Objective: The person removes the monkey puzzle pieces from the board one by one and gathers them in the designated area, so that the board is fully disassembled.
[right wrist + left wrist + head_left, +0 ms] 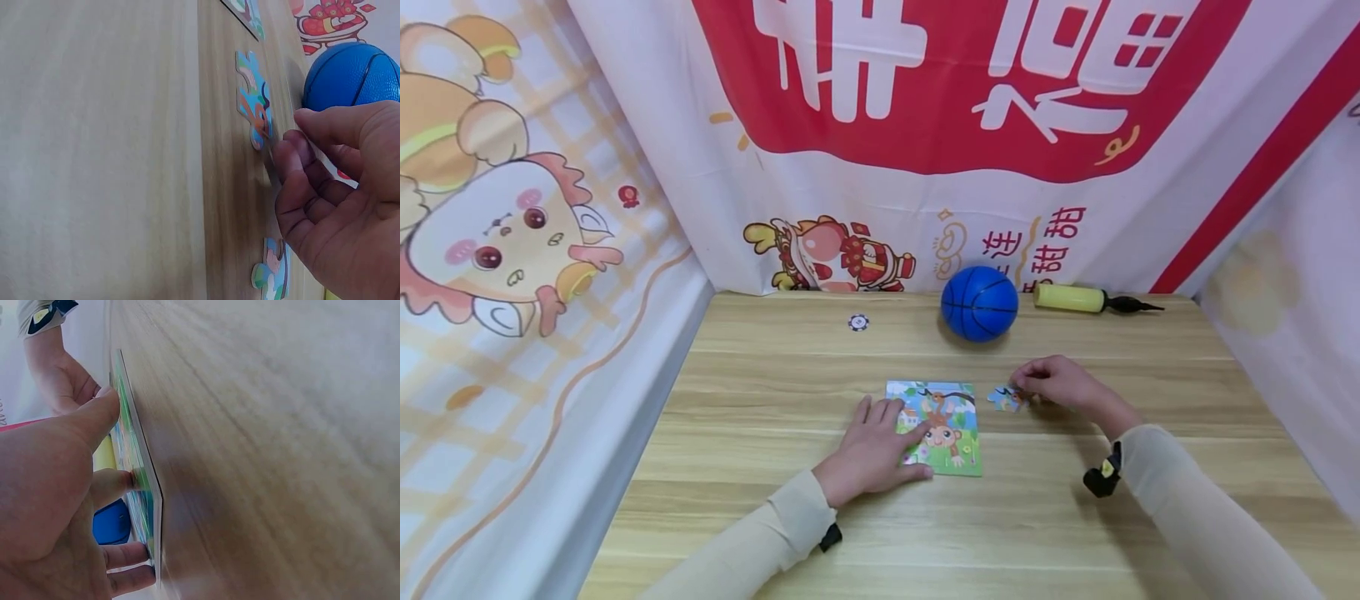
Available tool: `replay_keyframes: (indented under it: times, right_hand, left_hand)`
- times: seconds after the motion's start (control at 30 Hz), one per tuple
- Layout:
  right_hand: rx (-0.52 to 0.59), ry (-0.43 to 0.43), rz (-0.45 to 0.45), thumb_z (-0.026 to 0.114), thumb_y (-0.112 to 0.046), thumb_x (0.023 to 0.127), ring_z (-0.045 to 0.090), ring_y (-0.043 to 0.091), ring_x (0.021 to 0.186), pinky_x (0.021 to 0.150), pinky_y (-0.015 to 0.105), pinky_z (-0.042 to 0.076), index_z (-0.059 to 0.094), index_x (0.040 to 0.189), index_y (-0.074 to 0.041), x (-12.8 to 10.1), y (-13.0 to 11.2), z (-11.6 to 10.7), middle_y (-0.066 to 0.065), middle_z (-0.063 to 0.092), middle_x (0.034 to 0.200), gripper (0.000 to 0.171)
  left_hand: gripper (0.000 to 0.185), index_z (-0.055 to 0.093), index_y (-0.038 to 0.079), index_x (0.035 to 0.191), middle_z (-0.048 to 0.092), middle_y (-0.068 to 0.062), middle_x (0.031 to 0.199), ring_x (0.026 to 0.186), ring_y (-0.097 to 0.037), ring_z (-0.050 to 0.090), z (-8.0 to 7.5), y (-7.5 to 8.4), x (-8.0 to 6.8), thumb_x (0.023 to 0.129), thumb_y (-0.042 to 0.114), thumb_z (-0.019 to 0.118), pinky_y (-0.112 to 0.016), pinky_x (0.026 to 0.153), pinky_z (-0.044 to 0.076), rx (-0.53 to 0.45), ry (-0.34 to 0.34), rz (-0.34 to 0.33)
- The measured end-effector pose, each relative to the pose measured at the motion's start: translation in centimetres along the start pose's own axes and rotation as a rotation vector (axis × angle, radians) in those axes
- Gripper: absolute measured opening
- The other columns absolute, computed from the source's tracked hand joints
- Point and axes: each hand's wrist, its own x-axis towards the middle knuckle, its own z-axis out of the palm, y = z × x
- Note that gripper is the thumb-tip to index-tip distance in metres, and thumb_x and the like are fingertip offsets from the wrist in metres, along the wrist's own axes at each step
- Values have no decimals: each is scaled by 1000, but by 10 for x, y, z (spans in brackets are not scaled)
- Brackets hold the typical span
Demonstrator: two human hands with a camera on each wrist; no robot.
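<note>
A colourful monkey jigsaw board (951, 437) lies flat on the wooden table (775, 375). My left hand (901, 427) rests on the board's left part with its fingers straight; in the left wrist view the fingertips (128, 481) press on the board (139, 469). Right of the board lies a loose blue puzzle piece (1002, 398). My right hand (1021, 389) pinches that piece's right end. The right wrist view shows thumb and forefinger (299, 145) closed on the piece (251, 94), which lies flat on the wood.
A blue ball (979, 302) sits behind the board, with a yellow hand pump (1071, 298) to its right by the backdrop. A small round disc (858, 322) lies at the back left. A second loose piece (272, 278) lies under my right palm.
</note>
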Motion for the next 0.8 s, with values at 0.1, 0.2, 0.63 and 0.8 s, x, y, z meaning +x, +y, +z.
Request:
replay_keyframes:
  times: [0.1,0.2,0.63,0.8]
  right_hand:
    - [9,-18,-19,58,-26,106,61,26,93,78,39,54,71,121,-8,1,-9,9,8,68,108,27]
    - [25,-59,-62,57,-27,106,62,28,91,78,41,55,70,123,-7,2,-23,21,11,68,104,29]
    - [-161,-121,-282,62,-27,103,61,13,93,86,36,51,73,122,-16,28,-110,105,-8,68,104,24]
    - [-224,-135,-306,64,-20,100,59,13,91,84,35,52,71,126,-13,46,-139,138,-6,64,104,27]
  left_hand:
    - [76,39,37,157,30,-18,158,144,-37,27,1,-6,-7,93,78,42,-65,117,9,-9,-8,-15]
    - [74,41,37,155,34,-17,156,143,-36,29,2,-14,-15,93,77,41,-65,117,9,6,1,-26]
    - [86,49,32,152,38,-20,153,141,-37,34,4,-37,-50,85,86,41,-65,117,7,-11,77,-10]
    - [89,53,28,150,45,-17,147,136,-36,39,3,-36,-61,83,87,42,-65,116,16,-33,76,15]
